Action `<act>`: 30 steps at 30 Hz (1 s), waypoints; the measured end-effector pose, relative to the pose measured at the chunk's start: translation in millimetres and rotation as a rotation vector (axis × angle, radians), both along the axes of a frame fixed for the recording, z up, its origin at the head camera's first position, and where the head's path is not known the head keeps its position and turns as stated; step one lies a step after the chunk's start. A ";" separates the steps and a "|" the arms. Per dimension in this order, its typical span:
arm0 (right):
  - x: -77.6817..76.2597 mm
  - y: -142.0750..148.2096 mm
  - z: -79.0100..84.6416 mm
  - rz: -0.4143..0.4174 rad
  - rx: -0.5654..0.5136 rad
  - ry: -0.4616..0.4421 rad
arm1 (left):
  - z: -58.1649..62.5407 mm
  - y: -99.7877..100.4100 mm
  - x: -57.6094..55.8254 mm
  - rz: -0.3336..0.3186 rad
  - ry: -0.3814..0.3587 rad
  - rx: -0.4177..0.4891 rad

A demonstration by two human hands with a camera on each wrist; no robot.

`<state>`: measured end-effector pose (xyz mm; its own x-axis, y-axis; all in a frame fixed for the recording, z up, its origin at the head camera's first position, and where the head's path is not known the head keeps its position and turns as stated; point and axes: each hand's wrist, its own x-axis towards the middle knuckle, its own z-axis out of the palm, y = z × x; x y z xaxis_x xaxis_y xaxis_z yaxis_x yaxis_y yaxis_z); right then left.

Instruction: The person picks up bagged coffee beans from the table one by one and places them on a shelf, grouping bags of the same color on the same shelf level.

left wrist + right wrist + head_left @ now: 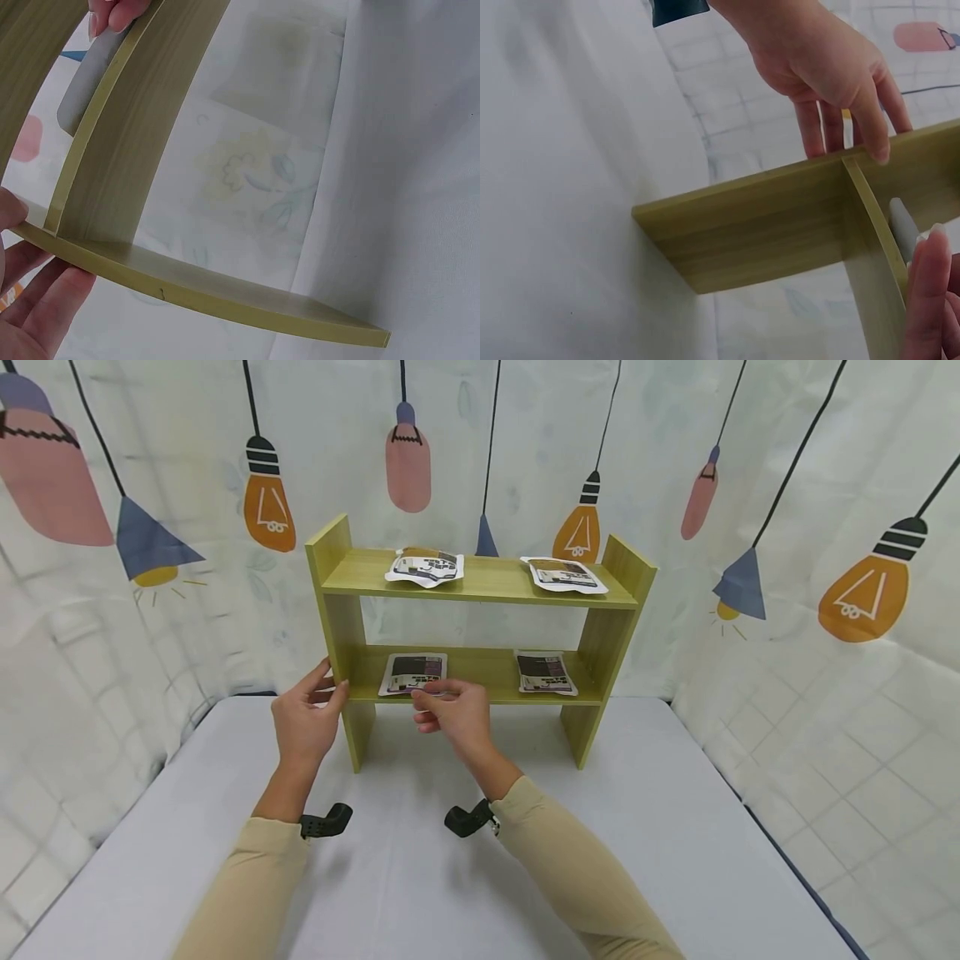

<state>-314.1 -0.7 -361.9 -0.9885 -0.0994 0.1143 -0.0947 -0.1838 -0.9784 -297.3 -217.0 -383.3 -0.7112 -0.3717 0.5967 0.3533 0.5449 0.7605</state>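
Observation:
A small two-tier wooden shelf stands on the white table. My left hand grips its left side panel, with the thumb at the front edge and the fingers along the outer face. On the lower board lies a flat dark-and-white packet at the left. My right hand pinches this packet at its front edge; in the left wrist view, fingertips sit on either side of the packet's grey edge. The hand covers the packet's front right corner in the head view.
A second dark packet lies on the lower board at the right. Two white-and-brown packets, one at the left and one at the right, rest on the top board. Behind stands a curtain printed with lamps.

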 end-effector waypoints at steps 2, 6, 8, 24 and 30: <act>0.1 -0.8 0.0 -0.001 -0.003 0.001 | -0.2 0.0 0.1 0.000 -0.002 0.002; 0.8 -1.8 0.0 -0.006 0.003 0.003 | -0.8 0.0 -0.1 0.001 -0.001 0.003; 1.0 -2.0 0.0 -0.010 0.009 0.004 | -1.1 -0.1 -0.3 0.002 0.003 0.000; 7.5 7.2 -11.4 -0.037 -0.033 0.153 | -1.5 -0.1 2.6 0.005 -0.002 -0.012; 15.1 26.2 -15.0 -0.009 -0.028 0.214 | -7.0 -2.0 5.4 -0.001 0.031 -0.048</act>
<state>-298.9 25.4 -376.9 -0.9421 -0.0850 0.3243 -0.3015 -0.2085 -0.9304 -291.9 -219.0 -390.3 -0.6923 -0.3414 0.6357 0.3772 0.5799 0.7221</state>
